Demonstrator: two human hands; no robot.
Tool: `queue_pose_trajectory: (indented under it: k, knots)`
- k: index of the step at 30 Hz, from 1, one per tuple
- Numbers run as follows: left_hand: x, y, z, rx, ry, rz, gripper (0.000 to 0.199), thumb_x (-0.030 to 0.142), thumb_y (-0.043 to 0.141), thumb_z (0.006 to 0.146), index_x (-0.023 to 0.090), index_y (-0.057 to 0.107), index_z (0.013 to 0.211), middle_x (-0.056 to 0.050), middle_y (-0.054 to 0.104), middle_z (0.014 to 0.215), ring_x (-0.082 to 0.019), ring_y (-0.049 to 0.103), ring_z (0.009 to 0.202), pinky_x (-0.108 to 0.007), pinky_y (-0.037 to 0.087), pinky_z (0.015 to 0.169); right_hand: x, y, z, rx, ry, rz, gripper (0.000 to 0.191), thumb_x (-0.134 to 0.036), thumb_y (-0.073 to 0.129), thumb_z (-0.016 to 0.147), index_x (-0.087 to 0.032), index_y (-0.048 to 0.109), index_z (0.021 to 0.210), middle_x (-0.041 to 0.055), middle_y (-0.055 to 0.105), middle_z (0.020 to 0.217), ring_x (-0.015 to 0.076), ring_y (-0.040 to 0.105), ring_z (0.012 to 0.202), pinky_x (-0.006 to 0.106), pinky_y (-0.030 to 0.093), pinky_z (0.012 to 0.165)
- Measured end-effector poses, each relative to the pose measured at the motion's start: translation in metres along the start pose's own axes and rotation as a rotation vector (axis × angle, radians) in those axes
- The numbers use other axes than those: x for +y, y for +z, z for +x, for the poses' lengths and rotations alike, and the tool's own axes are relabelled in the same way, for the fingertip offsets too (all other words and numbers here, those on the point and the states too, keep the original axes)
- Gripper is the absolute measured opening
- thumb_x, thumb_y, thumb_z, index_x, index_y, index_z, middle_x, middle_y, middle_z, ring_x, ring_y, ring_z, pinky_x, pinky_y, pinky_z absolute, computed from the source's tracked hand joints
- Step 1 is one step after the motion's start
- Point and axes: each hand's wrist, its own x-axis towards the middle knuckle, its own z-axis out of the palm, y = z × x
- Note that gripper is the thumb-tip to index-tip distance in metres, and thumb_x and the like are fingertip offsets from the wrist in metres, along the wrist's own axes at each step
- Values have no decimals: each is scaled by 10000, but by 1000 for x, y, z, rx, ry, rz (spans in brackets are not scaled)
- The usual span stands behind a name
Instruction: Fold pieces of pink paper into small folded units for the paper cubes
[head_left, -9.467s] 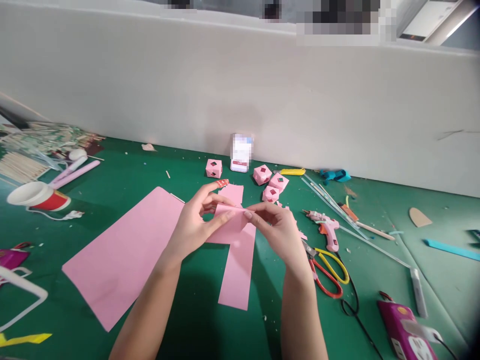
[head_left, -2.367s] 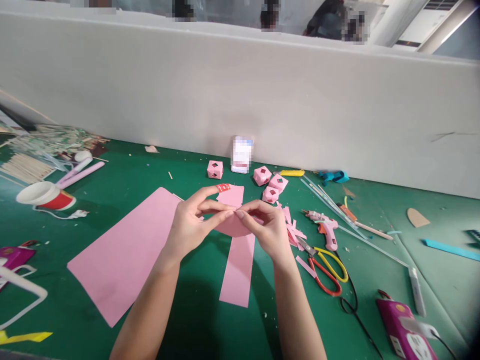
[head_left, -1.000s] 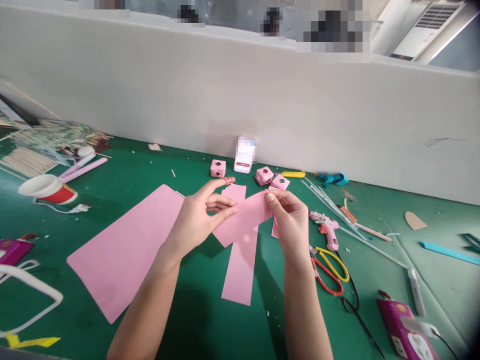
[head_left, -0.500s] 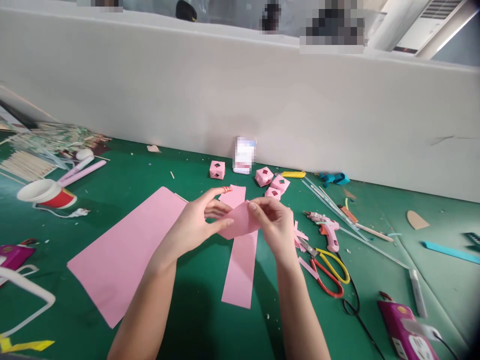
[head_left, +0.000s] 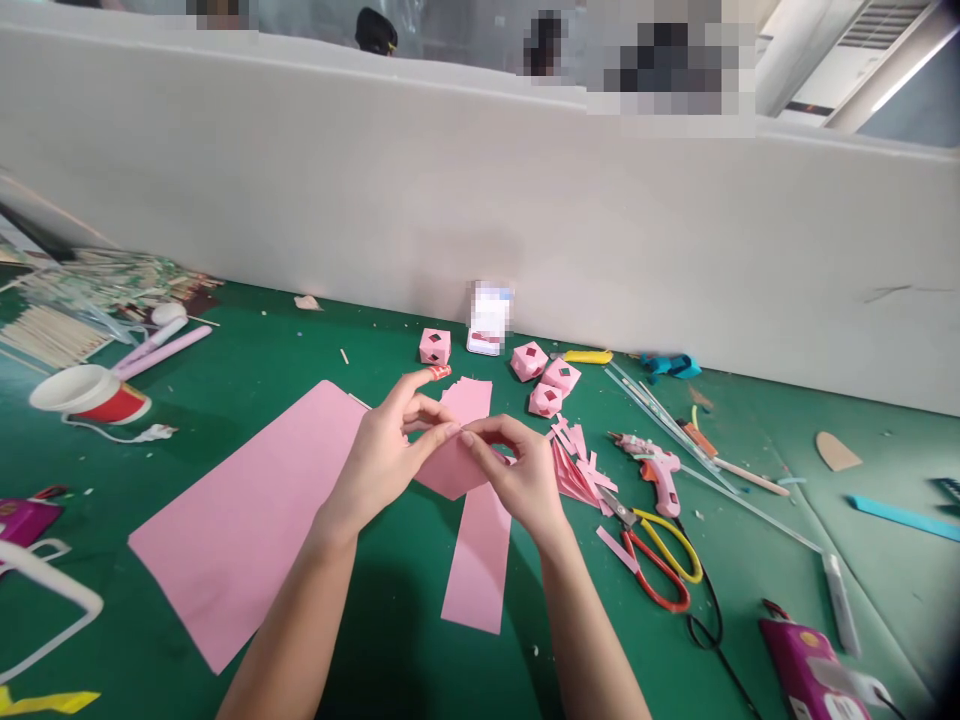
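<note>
A small piece of pink paper is pinched along its upper edge between my two hands. My left hand closes on it with thumb and forefinger, its other fingers curled behind. From the other side my right hand grips the same edge, thumb in front. Both thumb tips nearly meet. Beneath lies a long pink paper strip on the green table, with more pink paper behind it. To the left of my left arm rests a large pink sheet.
Several folded pink paper pieces sit near a phone. Right of my hands are pink scraps, scissors, a glue gun and a purple box. A paper cup and sticks lie left; a grey partition stands behind.
My right hand has moved left and slightly down, bringing the fingertips of both hands together on the paper's edge. The pink scraps beside the scissors are now more exposed.
</note>
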Motion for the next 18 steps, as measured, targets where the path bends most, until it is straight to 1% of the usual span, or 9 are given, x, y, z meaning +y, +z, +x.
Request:
queue_pose_trajectory:
  k: [2,4,8,10,13,14,16,18]
  knots:
    - [-2,0,0,18,5,-1,452,360,660,939,284,521,1362,-16,746,945,-205,742,923,-366,606,878,1,-3,0,-10,-1,1,164,-345,725,891,-226,749,1002,58,783,1031,214,728,944,337,576,861]
    - [-4,0,0,50,6,-12,431,378,654,941,277,520,1338,-26,738,964,-212,740,942,-366,605,868,2,-7,1,14,-5,-13,202,-344,740,875,-228,739,1041,59,778,1065,222,724,984,341,574,879]
    - [-6,-1,1,90,-2,-32,445,375,665,930,268,494,1326,-29,730,977,-219,740,963,-362,607,848,3,-12,3,58,-21,-51,138,-349,696,902,-216,733,897,47,764,901,204,701,847,321,561,777]
    - [-6,-2,1,75,6,-46,463,368,681,920,271,493,1332,-32,729,994,-219,738,985,-363,609,863,2,-12,3,51,-24,-49,141,-341,686,909,-214,729,863,42,754,867,197,687,816,314,549,755]
    - [-4,-1,1,15,28,-56,537,350,738,883,283,504,1361,-49,727,1118,-225,713,1096,-369,596,935,0,-10,1,27,-37,-40,113,-315,688,910,-218,734,872,33,754,866,186,677,806,305,539,758]
    - [-4,0,1,-3,31,-51,550,343,751,875,288,513,1367,-45,732,1127,-224,706,1120,-372,587,959,-1,-8,0,16,-48,-40,100,-300,688,910,-220,736,876,28,756,866,182,674,802,303,536,760]
    - [-2,2,1,-23,35,-39,529,328,752,882,297,534,1363,-14,760,1028,-214,721,1085,-377,573,982,-2,-7,-1,2,-73,-42,76,-269,685,908,-223,739,881,20,759,865,179,673,797,303,530,763]
    - [-1,3,0,-16,48,-38,487,307,746,894,307,557,1343,27,765,869,-199,749,978,-374,570,974,-4,-6,-2,1,-82,-48,64,-245,684,900,-225,736,868,16,759,853,180,673,789,307,525,759]
